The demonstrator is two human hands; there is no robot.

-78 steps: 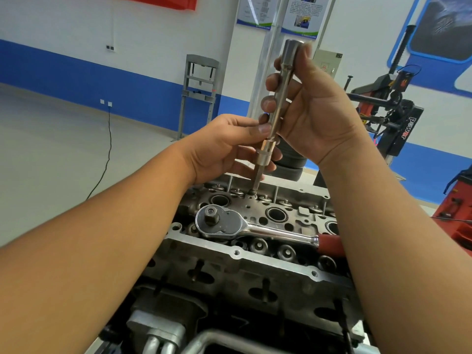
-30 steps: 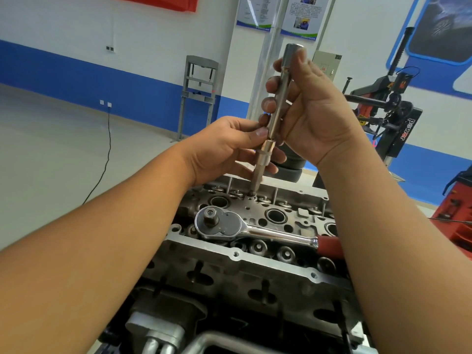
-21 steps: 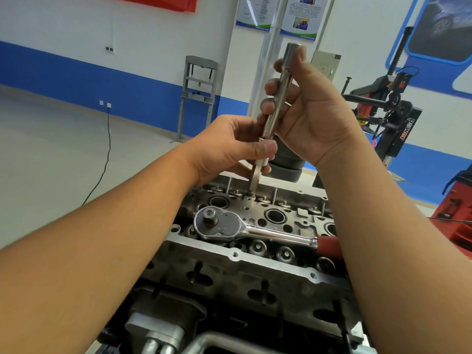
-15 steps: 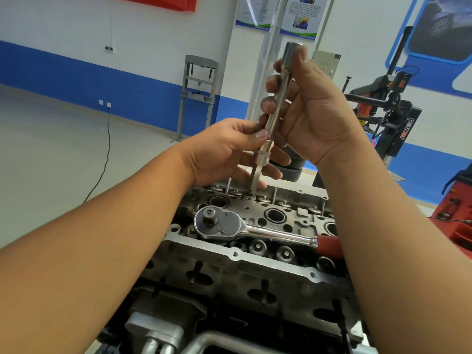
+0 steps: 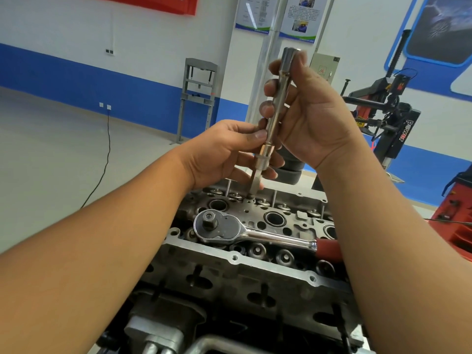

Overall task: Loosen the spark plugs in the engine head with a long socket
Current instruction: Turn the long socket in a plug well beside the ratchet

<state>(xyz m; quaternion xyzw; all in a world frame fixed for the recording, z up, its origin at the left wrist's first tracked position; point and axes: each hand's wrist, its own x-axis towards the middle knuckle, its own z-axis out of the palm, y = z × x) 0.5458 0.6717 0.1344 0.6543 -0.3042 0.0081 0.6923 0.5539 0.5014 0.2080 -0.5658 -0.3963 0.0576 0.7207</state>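
Filling the lower frame, the engine head (image 5: 255,274) carries a ratchet wrench (image 5: 245,232) lying across it. Above, the right hand (image 5: 314,118) grips the long socket (image 5: 277,103), near-upright, leaning slightly right, tip down; the left hand (image 5: 219,154) pinches its lower end.

"POWER" on black tire machine (image 5: 398,129), right bkgd. Wall posters (image 5: 277,15): txt too small to read.
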